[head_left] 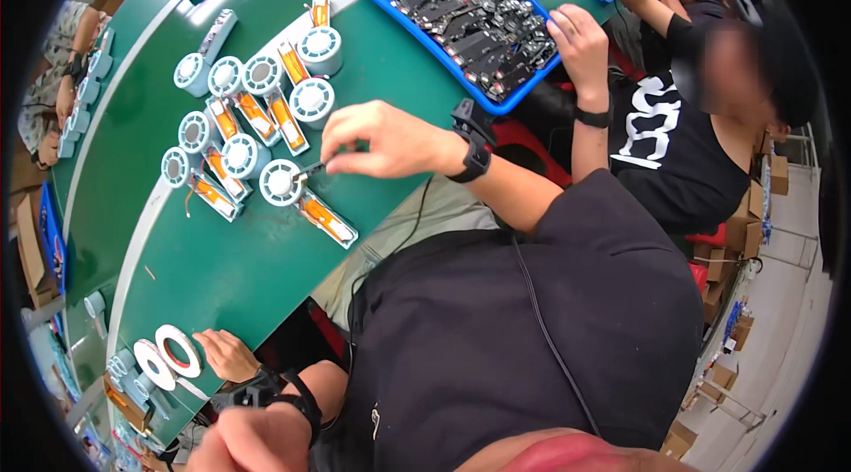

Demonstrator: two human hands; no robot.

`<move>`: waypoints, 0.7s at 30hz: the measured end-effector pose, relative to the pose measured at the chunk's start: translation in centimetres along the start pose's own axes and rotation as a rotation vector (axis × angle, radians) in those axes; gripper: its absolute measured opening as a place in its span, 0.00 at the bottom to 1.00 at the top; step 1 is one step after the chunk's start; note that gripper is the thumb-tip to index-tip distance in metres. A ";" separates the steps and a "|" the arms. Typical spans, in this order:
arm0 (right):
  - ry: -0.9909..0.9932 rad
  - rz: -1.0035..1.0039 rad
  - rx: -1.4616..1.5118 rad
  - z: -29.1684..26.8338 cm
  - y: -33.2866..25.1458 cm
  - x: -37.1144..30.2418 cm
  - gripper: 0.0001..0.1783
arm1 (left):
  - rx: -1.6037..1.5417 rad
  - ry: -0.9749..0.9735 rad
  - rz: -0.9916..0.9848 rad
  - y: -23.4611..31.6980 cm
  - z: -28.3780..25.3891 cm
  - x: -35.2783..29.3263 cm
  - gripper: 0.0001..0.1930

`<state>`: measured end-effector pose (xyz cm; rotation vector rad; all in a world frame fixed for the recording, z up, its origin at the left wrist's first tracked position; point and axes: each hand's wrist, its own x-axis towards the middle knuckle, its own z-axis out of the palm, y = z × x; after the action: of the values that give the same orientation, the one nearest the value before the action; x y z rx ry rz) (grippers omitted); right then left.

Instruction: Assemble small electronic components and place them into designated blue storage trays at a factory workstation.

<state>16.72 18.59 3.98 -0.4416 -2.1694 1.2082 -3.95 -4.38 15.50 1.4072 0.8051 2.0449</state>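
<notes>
Right hand pinched a small dark part just right of a pale-blue handheld fan; left hand blurred, grip untellable. Fan seemed light, stiff, its orange cell fragile: best held by round housing.

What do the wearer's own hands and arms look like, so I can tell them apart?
The right hand and left hand are gloveless. Each wrist carries a black strapped device: right, left. The right arm has a short black sleeve. A thin black cable crosses the black shirt.
</notes>
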 end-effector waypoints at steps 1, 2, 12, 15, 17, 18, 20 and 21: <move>-0.024 0.015 0.034 -0.2 -0.5 -0.1 0.08 | 0.038 -0.021 0.012 -0.3 0.7 0.9 0.13; -0.049 0.028 0.067 -0.1 -1.1 -0.3 0.08 | 0.076 -0.042 0.025 -1.6 1.7 1.8 0.14; -0.144 -0.031 0.355 4.3 -3.4 -0.6 0.12 | 0.433 0.054 -0.508 -9.5 -1.3 -6.3 0.17; -0.124 -0.023 0.275 5.0 -3.3 -1.0 0.12 | 0.368 0.121 -0.507 -9.9 -2.1 -6.5 0.16; -0.124 -0.025 0.263 5.6 -3.2 -1.0 0.12 | 0.374 0.163 -0.481 -9.6 -2.0 -6.6 0.15; -0.147 -0.019 0.276 5.6 -3.1 -1.1 0.12 | 0.379 0.212 -0.448 -9.7 -1.7 -6.6 0.15; -0.202 -0.003 0.327 5.6 -2.7 -1.5 0.12 | 0.322 0.285 -0.371 -10.3 -1.2 -6.4 0.15; -0.259 -0.042 0.297 4.9 -2.8 -1.6 0.12 | 0.279 0.324 -0.326 -10.6 -1.1 -6.4 0.16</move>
<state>14.80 13.05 3.84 -0.1175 -2.1450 1.6070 -1.99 -1.88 3.50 1.0017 1.4029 1.9787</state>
